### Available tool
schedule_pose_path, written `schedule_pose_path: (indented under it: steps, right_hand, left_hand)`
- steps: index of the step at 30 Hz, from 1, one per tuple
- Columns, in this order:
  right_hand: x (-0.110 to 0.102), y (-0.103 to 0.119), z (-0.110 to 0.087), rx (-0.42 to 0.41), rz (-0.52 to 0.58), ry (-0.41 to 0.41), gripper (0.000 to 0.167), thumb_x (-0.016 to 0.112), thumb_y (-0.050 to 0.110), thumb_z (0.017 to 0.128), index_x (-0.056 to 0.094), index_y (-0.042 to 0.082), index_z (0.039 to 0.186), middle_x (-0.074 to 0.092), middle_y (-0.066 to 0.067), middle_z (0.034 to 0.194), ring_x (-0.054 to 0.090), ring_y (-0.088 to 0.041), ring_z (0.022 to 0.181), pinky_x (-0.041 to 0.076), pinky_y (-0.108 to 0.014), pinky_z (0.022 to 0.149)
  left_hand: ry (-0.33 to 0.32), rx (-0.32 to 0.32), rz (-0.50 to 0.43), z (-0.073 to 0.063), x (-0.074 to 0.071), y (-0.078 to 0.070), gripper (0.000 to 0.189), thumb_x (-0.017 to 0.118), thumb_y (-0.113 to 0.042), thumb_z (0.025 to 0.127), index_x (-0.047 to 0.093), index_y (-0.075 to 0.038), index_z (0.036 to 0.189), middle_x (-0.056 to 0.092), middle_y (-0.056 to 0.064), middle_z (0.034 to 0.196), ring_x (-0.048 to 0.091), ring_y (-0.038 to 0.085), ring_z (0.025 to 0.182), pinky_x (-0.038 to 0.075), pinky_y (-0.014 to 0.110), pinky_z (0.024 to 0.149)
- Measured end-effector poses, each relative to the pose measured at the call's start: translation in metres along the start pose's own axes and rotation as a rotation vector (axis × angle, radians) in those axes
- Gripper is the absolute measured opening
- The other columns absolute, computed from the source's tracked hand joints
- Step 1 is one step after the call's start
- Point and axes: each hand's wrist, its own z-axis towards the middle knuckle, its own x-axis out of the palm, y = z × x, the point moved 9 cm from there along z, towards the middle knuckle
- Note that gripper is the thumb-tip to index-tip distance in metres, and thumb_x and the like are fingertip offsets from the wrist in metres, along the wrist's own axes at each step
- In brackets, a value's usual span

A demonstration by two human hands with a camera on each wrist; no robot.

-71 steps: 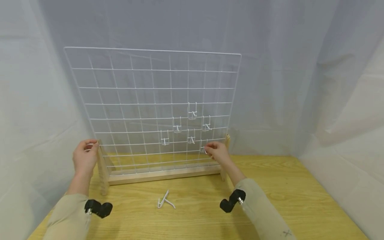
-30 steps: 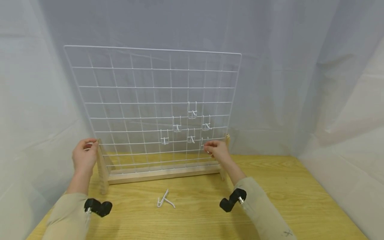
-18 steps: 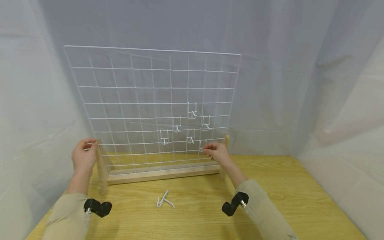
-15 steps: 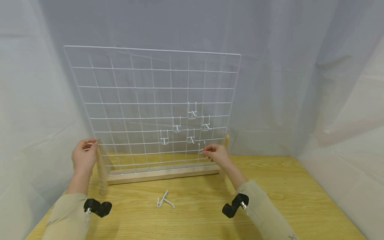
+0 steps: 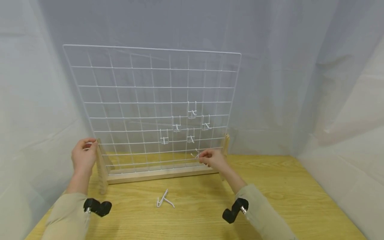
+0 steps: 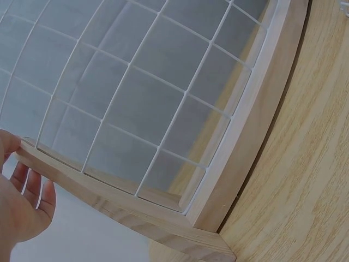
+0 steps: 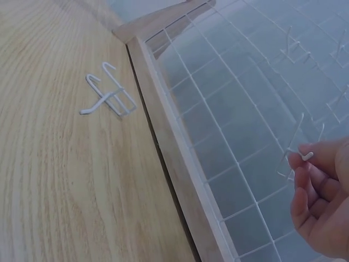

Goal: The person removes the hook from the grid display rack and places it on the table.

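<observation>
My right hand (image 5: 213, 159) pinches a small white wire hook (image 5: 195, 154) just in front of the white wire grid panel (image 5: 150, 100), low on its right side, clear of the wires. My left hand (image 5: 84, 156) grips the wooden frame post (image 5: 101, 166). Five hooks hang above; one spare hook (image 5: 164, 201) lies on the worktop (image 5: 285, 200). Judged step: hook off the grid; next, a controlled set-down.

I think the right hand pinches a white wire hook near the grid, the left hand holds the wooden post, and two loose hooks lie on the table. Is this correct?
Not quite: only one loose hook lies on the table, as the head view shows. The right hand does pinch a white wire hook near the grid, and the left hand holds the wooden post.
</observation>
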Motion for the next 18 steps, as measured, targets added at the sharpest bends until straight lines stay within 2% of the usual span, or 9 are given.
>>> schedule_pose_path:
  steps: [2, 7, 14, 16, 18]
  right_hand:
    - [0.004, -0.001, -0.001, -0.008, 0.007, 0.024, 0.011, 0.065, 0.003, 0.083, 0.064, -0.004, 0.091, 0.06, -0.001, 0.069, 0.05, -0.011, 0.06, 0.043, -0.023, 0.054]
    - [0.013, -0.004, -0.005, -0.02, 0.016, 0.067, 0.01, 0.066, 0.002, 0.082, 0.064, -0.003, 0.091, 0.062, -0.001, 0.072, 0.052, -0.012, 0.063, 0.043, -0.025, 0.054]
    - [0.024, -0.003, -0.012, -0.024, 0.017, 0.093, 0.011, 0.066, 0.002, 0.082, 0.064, -0.004, 0.091, 0.059, -0.001, 0.07, 0.051, -0.011, 0.06, 0.043, -0.024, 0.054]
    - [0.028, -0.002, -0.013, -0.037, 0.03, 0.106, 0.011, 0.066, 0.002, 0.082, 0.064, -0.005, 0.091, 0.059, -0.001, 0.069, 0.05, -0.011, 0.06, 0.042, -0.024, 0.053]
    - [0.03, 0.006, -0.019, -0.048, 0.028, 0.12, 0.012, 0.065, 0.0, 0.082, 0.063, -0.008, 0.091, 0.06, -0.007, 0.07, 0.05, -0.011, 0.06, 0.041, -0.024, 0.053]
  left_hand:
    - [0.005, -0.008, -0.005, 0.0, 0.0, 0.0, 0.005, 0.053, -0.022, 0.092, 0.058, -0.024, 0.091, 0.045, -0.007, 0.087, 0.043, 0.002, 0.072, 0.038, 0.013, 0.056]
    - [0.014, -0.004, -0.003, -0.001, 0.0, -0.001, 0.006, 0.053, -0.022, 0.093, 0.058, -0.023, 0.091, 0.045, -0.007, 0.087, 0.043, 0.003, 0.072, 0.039, 0.014, 0.055]
    - [0.007, 0.001, 0.002, -0.001, 0.0, -0.001, 0.006, 0.053, -0.022, 0.093, 0.058, -0.023, 0.091, 0.045, -0.008, 0.086, 0.042, 0.003, 0.072, 0.038, 0.014, 0.055]
    - [0.003, 0.007, 0.005, 0.0, 0.0, 0.0, 0.006, 0.053, -0.022, 0.093, 0.058, -0.02, 0.093, 0.045, -0.007, 0.086, 0.042, 0.003, 0.072, 0.038, 0.014, 0.055]
    - [0.0, 0.01, 0.009, 0.001, 0.001, 0.0, 0.007, 0.053, -0.022, 0.093, 0.059, -0.017, 0.094, 0.045, -0.007, 0.086, 0.042, 0.002, 0.071, 0.038, 0.014, 0.055]
